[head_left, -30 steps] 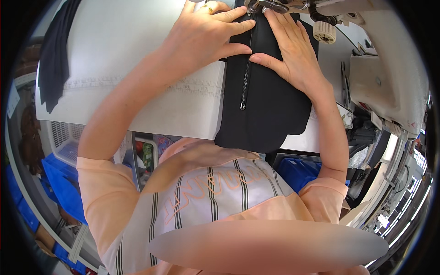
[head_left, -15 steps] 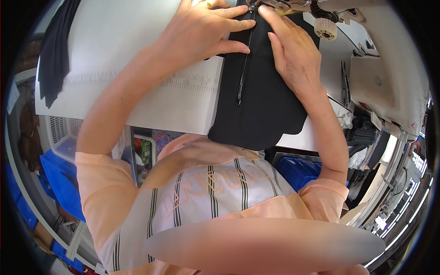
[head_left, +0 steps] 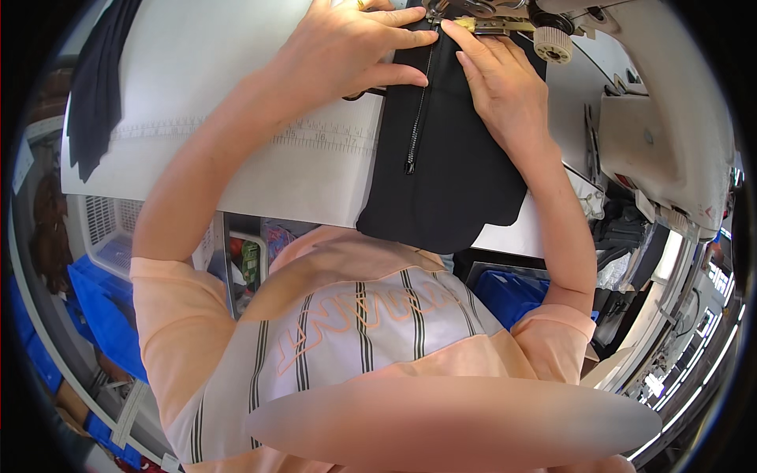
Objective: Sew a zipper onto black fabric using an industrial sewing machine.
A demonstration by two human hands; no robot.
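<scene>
A black fabric piece (head_left: pixel 449 177) lies on the white table under the sewing machine and hangs over the near edge. Down its middle runs a black zipper (head_left: pixel 416 130), its lower end lying loose on the cloth. My left hand (head_left: pixel 355 43) rests with fingers spread, the tips pressing the cloth and zipper from the left. On the right side, my right hand (head_left: pixel 505 83) lies on the cloth with fingers stretched, the index fingertip beside the zipper just below the presser foot (head_left: pixel 434 12). The needle itself I cannot make out.
The sewing machine (head_left: pixel 670 134) with a ridged knob (head_left: pixel 552 45) stands at the right. A printed ruler (head_left: pixel 323 136) crosses the white table (head_left: pixel 236 185). Black cloth (head_left: pixel 98 87) drapes at the far left. A white basket (head_left: pixel 102 225) and blue bins (head_left: pixel 512 293) sit below table height.
The black fabric and zipper have slid slightly away from me, toward the presser foot. My right hand has shifted slightly left and down, uncovering a metal attachment beside the foot.
</scene>
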